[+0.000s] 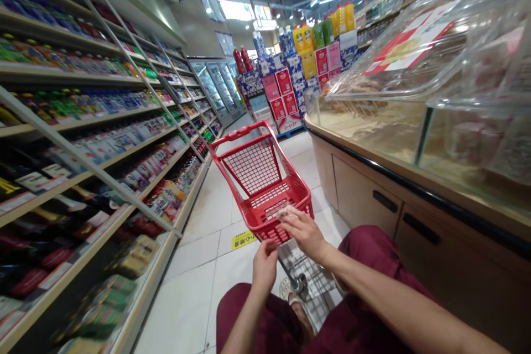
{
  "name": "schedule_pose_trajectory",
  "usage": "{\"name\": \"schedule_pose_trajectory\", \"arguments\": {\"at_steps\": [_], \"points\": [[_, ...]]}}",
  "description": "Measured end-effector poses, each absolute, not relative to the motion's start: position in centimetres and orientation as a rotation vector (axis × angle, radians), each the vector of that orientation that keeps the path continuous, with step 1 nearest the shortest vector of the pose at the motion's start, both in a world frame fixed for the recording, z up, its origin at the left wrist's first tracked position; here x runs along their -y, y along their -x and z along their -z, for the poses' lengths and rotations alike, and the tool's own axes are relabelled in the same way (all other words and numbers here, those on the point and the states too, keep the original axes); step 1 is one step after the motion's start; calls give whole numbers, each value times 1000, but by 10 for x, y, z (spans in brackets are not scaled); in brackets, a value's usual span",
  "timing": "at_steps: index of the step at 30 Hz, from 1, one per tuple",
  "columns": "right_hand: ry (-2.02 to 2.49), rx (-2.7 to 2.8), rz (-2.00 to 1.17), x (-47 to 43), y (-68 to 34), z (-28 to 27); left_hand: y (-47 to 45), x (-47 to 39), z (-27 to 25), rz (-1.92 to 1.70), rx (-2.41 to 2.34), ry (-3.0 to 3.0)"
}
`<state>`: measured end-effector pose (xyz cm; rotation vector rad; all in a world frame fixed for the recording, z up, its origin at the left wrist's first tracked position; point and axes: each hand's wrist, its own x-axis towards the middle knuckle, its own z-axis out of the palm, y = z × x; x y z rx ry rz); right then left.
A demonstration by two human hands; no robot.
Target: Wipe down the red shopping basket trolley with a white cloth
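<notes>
A red plastic shopping cart (252, 161) stands right in front of my knees, its basket of open grid tilted in the view. My right hand (305, 232) is at the near right rim of the basket, with its fingers pressed on a pale crumpled cloth (286, 212) against the red plastic. Close by the near lower corner is my left hand (265, 265), its fingers curled together; whether they grip the basket's edge or something small cannot be made out. Below the basket show a grey caster wheel (297, 283) and a wire lower rack (317, 271).
Drink shelves (103, 138) line the left side. On the right stands a wooden display counter (365, 177) with clear covers (398, 61). Stacked drink cartons (286, 94) and glass-door fridges (219, 86) are farther back. A yellow floor sticker (244, 240) lies beside the cart.
</notes>
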<state>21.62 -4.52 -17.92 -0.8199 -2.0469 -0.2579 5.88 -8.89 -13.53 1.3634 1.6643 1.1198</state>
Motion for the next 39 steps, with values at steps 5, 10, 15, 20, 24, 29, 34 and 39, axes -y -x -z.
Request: {"name": "schedule_pose_trajectory", "arguments": {"at_steps": [5, 10, 15, 20, 24, 29, 34, 39], "points": [[836, 2144, 248, 44, -228, 191, -64, 91, 129, -1097, -1710, -1580], [885, 2014, 223, 38, -237, 181, -67, 90, 132, -1122, -1696, -1957], [889, 2145, 200, 34, -252, 190, -69, 88, 146, -997, -1663, -2473], [1007, 2015, 214, 30, -261, 177, -71, 89, 152, -928, -1742, -2553], [1044, 2112, 175, 32, -264, 183, -76, 89, 150, -837, -1743, -2603], [1084, 1948, 205, 29, -269, 177, -83, 88, 143, -769, -1712, -2644], [1157, 2053, 184, 27, -279, 183, -86, 90, 140, -740, -1701, -2636], [1106, 1873, 212, 21, -278, 172, -84, 90, 140, -785, -1757, -2612]]}}
